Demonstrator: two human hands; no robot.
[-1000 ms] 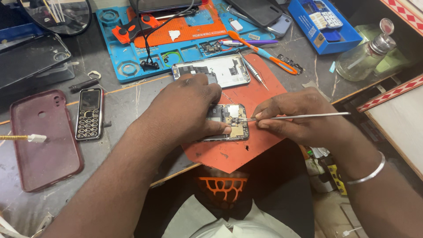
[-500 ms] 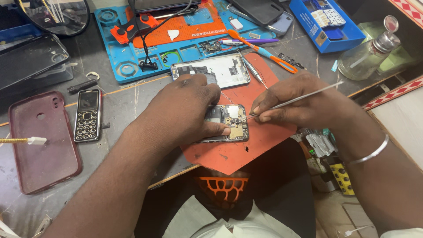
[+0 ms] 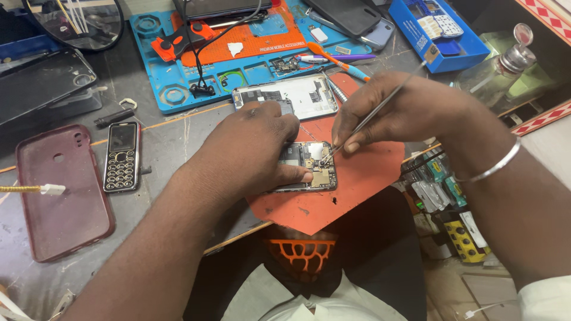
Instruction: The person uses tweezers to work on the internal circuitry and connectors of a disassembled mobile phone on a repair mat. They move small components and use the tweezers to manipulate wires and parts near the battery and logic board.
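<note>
Cluttered and grey, the workbench carries a blue repair tray at the back, a small keypad phone and a maroon phone case off to the left, and a white phone back cover just behind the work. At the front edge lies an orange silicone mat, and on it sits the opened smartphone with its circuit board bare. The left hand lies curled over the phone's left part, thumb pressed along the near edge to pin it flat. The right hand pinches slim metal tweezers between thumb and fingers, the tip touching the board near its top right corner. That phone looks light and stiff, likely to skate on a bare bench but less so on the mat; its exposed board seems fragile, so holding it by the frame edges, as the left hand does, appears the safe grip. The tweezers look thin and springy, best held near the middle for a steady point.
</note>
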